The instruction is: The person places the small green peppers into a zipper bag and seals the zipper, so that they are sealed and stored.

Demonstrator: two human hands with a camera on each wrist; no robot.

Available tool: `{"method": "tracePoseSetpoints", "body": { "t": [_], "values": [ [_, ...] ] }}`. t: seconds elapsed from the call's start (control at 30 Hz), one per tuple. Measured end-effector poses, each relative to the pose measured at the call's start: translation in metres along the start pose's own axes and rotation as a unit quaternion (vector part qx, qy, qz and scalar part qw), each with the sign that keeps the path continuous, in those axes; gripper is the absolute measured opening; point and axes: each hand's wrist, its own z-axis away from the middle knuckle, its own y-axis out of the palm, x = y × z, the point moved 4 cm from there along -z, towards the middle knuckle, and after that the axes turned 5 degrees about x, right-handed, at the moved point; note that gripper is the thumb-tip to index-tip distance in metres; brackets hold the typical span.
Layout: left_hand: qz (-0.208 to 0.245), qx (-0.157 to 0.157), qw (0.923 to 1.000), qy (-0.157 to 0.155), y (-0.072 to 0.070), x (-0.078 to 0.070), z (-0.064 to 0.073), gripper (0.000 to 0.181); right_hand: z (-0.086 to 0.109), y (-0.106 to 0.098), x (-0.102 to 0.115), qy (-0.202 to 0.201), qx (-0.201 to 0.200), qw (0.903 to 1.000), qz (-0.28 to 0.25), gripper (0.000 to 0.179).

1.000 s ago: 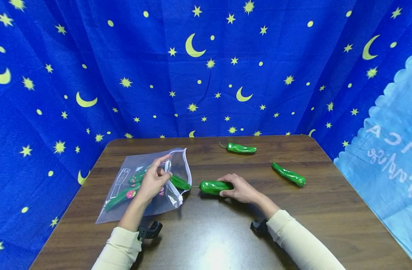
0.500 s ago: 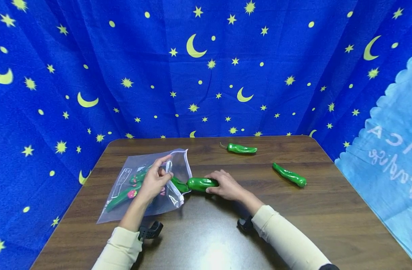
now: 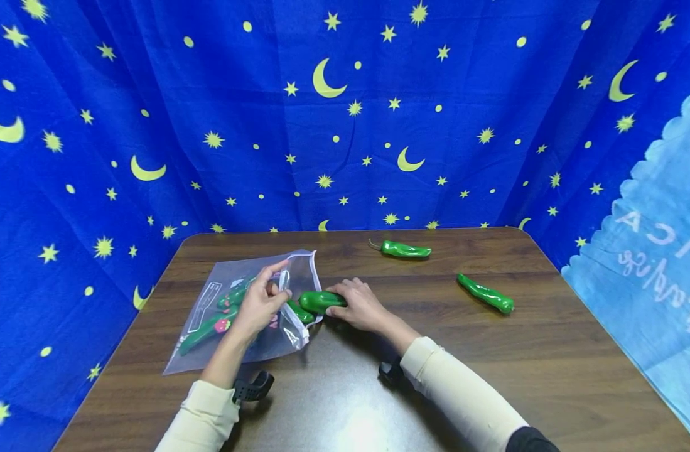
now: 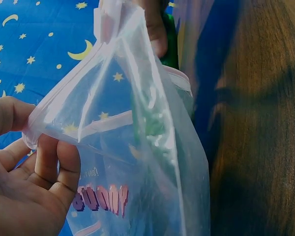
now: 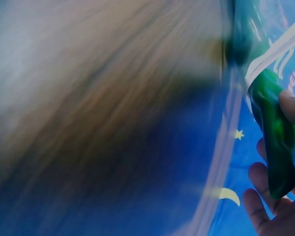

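Observation:
A clear zip bag (image 3: 203, 342) with pink print lies at the left of the table, several green peppers inside it. My left hand (image 3: 261, 304) pinches the upper lip of its mouth between thumb and fingers and lifts it; the left wrist view shows the pinched edge of the bag (image 4: 103, 167) up close. My right hand (image 3: 358, 306) grips a green pepper (image 3: 316, 302) by its blunt end, and the stem end is inside the mouth. In the right wrist view the pepper (image 5: 275, 132) passes under the white zip edge. Another pepper (image 3: 301, 312) lies just inside the opening.
Two more green peppers lie on the brown table (image 3: 435, 376): one pepper (image 3: 405, 250) near the back edge, another pepper (image 3: 486, 294) farther right. A blue curtain (image 3: 345, 125) with moons and stars hangs behind the table, and a light blue cloth (image 3: 655, 251) hangs at the right.
My right hand has moved left with its pepper, from beside the bag to inside its mouth. The left hand has kept its hold on the bag's lip, almost still.

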Motion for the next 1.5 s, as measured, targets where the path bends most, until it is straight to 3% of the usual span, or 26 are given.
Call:
{"method": "tracePoseSetpoints", "body": {
  "t": [0.23,0.9,1.13,1.5],
  "values": [
    [-0.007,0.006,0.9999,-0.009,0.000,0.003,0.000,0.062,-0.013,0.009,0.007,0.023,0.016,0.9996,0.002,0.043],
    [-0.004,0.015,0.9999,0.004,0.002,0.000,0.002,0.061,-0.031,0.029,0.022,0.054,-0.017,0.9978,0.035,0.047],
    [-0.007,0.019,0.9998,-0.004,0.003,-0.002,0.002,0.062,-0.042,0.031,0.028,0.043,-0.028,0.9977,0.044,0.048],
    [-0.015,0.005,0.9998,0.008,-0.002,-0.004,0.002,0.060,-0.046,0.032,0.028,0.042,-0.043,0.9960,0.067,0.048]
  ]
}}
